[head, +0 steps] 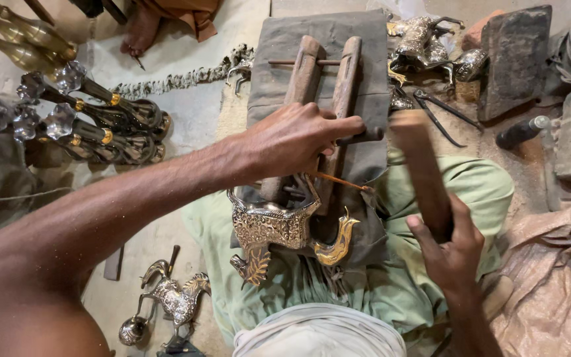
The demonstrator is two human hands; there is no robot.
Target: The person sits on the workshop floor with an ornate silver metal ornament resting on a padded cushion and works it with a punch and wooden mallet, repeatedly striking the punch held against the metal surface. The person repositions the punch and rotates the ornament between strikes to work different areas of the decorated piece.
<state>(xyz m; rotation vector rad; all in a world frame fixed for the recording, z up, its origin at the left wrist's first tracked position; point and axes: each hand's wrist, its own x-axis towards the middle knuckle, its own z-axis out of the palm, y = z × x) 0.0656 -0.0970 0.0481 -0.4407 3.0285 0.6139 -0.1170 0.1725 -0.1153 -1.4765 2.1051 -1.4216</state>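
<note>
My left hand [295, 139] grips a thin metal chisel [340, 181] whose tip points at an engraved brass-and-silver bird figure [279, 228]. The bird lies on my lap, against a wooden two-bar frame [325, 73] resting on a grey cloth [279, 39]. My right hand [454, 251] is shut on a thick wooden mallet stick [424, 165], raised to the right of the chisel. My legs in green trousers [470, 185] are beneath the work.
Several brass vases with crystal tops [94, 119] lie at left. A small silver bird [173, 297] stands at lower left. More metal animal figures [424, 43], pliers [441, 109] and stone blocks [517, 59] are at upper right. A crumpled sack [556, 277] lies at right.
</note>
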